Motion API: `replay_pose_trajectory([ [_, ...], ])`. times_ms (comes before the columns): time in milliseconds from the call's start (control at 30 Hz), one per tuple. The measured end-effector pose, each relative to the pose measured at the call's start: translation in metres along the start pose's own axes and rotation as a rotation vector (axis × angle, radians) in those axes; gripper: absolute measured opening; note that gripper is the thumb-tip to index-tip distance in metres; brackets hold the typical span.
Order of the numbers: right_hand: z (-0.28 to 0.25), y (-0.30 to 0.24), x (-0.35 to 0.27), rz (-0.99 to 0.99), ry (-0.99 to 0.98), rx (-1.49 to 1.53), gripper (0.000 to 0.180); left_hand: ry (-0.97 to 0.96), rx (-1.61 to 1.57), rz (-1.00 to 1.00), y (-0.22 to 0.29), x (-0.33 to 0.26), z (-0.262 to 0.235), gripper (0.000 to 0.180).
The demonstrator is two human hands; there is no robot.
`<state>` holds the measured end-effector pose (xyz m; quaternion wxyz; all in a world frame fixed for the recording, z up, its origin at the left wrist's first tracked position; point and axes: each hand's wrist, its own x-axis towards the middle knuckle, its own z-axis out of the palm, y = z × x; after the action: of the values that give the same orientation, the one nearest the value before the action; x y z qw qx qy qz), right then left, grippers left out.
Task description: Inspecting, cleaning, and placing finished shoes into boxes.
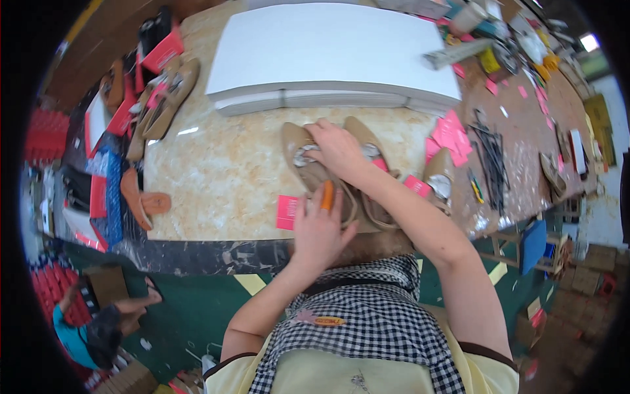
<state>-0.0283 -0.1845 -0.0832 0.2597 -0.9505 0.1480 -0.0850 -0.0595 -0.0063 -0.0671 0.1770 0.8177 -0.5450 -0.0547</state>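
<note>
In front of me a tan pointed flat shoe (pixel 296 139) lies on the table, with crumpled white paper inside its toe. My right hand (pixel 338 152) grips its front part, fingers over the upper and thumb at the opening. My left hand (pixel 320 226), with an orange sleeve on one finger, holds the same shoe near its heel; the fingertips are partly hidden. Beside it on the right lies a second tan shoe (pixel 367 139), partly covered by my right forearm. Pink tags lie close by: one (pixel 287 211) left of my left hand, another (pixel 417 186) right of my right forearm.
A broad stack of white sheets (pixel 328 49) stands behind the shoes. Another tan shoe (pixel 440 171), loose pink tags (pixel 451 134), a yellow cutter (pixel 475 187) and dark strips (pixel 491 157) lie right. Shoes (pixel 172 98) and an orange sandal (pixel 139 197) are left. A person (pixel 98 328) sits lower left.
</note>
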Motion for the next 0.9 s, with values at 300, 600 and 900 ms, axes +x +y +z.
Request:
replay_pose_trajectory([
  [300, -0.1, -0.042, -0.061, 0.006, 0.381, 0.576, 0.053, 0.065, -1.792, -0.444, -0.05, -0.004, -0.01, 0.084],
  [600, -0.143, 0.224, -0.286, 0.857, 0.455, -0.607, 0.019, -0.16, -2.36, -0.502, -0.041, 0.021, 0.001, 0.077],
  [900, -0.167, 0.201, -0.279, 0.797, 0.678, -0.123, 0.023, -0.076, -2.223, -1.115, 0.001, 0.011, -0.026, 0.087],
])
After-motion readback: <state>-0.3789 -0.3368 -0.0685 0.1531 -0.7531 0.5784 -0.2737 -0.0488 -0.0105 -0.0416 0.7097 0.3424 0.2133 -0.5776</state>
